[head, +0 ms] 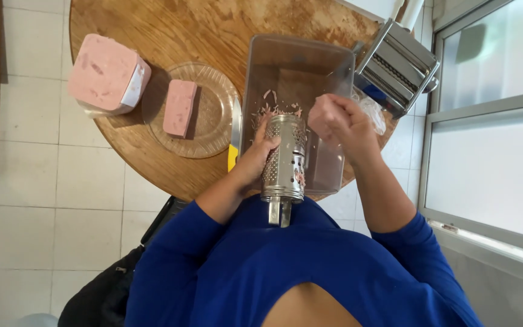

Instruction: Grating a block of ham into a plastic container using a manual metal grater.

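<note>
Two hands work one tool: the left hand (pixel 255 158) is wrapped tight around the round perforated steel grater (pixel 284 158), which lies tilted over the near rim of the clear rectangular plastic tub (pixel 260 72), while the right hand (pixel 337 121) is closed on a small pink lump of luncheon meat (pixel 321 118) pressed to the grater's upper end. The lump looks nearly spent, so I judge the fingertips could slip onto the holes. Pink shreds (pixel 273 108) lie in the tub at 12 o'clock from the grater; a loose stroke could scatter them over the rim. The tub's near end hangs close to the edge of the round wooden table (pixel 207 24), so a hard push could tip it. At 9 o'clock a yellow-handled knife (pixel 233 142) lies just beside the tub, then a clear glass plate (pixel 213 124) with a pink meat slab (pixel 180 107), and farther out a large pink meat block (pixel 105 74). At 2 o'clock a metal pasta machine (pixel 398 63) crowds the right elbow room; free tabletop remains only at 11 o'clock.
</note>
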